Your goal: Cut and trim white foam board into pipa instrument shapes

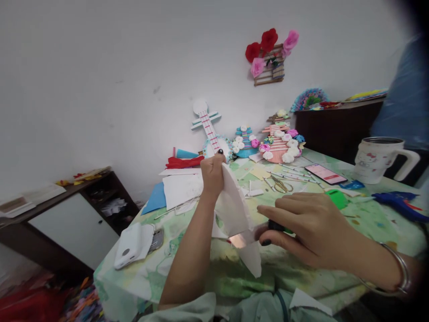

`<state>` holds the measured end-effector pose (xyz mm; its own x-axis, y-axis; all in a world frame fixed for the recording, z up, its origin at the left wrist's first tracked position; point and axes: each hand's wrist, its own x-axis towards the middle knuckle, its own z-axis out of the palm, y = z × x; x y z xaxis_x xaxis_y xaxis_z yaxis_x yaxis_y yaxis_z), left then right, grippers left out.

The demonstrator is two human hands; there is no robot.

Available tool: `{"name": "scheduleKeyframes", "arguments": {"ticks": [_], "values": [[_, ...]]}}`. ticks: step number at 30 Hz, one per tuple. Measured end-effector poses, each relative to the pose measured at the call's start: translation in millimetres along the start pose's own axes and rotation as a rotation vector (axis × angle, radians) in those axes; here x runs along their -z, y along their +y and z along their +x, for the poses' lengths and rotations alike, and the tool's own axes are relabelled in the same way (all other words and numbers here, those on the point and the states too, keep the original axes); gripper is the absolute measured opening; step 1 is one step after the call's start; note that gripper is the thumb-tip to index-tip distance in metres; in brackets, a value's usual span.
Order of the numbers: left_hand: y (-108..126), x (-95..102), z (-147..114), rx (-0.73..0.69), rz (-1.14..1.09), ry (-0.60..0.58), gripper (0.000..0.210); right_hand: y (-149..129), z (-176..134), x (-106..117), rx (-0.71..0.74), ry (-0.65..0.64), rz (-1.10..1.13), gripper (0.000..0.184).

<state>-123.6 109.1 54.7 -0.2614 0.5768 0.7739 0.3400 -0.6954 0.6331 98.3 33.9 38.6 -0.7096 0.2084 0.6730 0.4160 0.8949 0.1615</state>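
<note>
A slim bangle [406, 277] (silver, shiny) rings the right wrist [385, 266] — the clothing [248, 309] is pale grey-green, thumbnails [266, 242] black-polished.

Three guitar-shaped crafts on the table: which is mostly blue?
The middle one, the blue craft, looking smallest of the three; the white craft is left of it, the coral craft right.

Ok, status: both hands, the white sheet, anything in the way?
Left hand gripping white sheet near top. Right hand holding blade at its lower part. Scissors beyond, touching neither hand.

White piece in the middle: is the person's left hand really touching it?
Touching. The head view shows the left hand closed in a fist at the upper end of the white piece, with no gap between them.
</note>
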Motion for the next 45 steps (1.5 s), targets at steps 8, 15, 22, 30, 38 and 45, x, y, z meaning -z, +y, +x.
{"name": "scheduleKeyframes", "arguments": {"ticks": [8,15,22,30,38,45], "values": [[1,-2.9,-4,-0.078,0.028,0.019,0.049,-8,5,1,0.001,-0.008,-0.029,0.030],[2,-4.9,-7,-0.064,-0.014,0.010,0.048,-13,3,5,-0.016,-0.025,-0.035,0.029],[3,7.0,-1,-0.049,-0.063,0.071,0.046,-4,-4,4,-0.065,0.019,-0.067,0.029],[3,5.6,-1,-0.072,0.014,0.108,0.046,1,-9,1,-0.104,0.025,-0.045,0.030],[-1,-4.2,-6,-0.103,0.049,0.082,0.045,-9,-5,-2,-0.082,0.034,-0.031,0.029],[1,0.6,-6,-0.066,-0.030,0.044,0.044,-9,-5,-3,-0.104,0.032,-0.010,0.027]]}}
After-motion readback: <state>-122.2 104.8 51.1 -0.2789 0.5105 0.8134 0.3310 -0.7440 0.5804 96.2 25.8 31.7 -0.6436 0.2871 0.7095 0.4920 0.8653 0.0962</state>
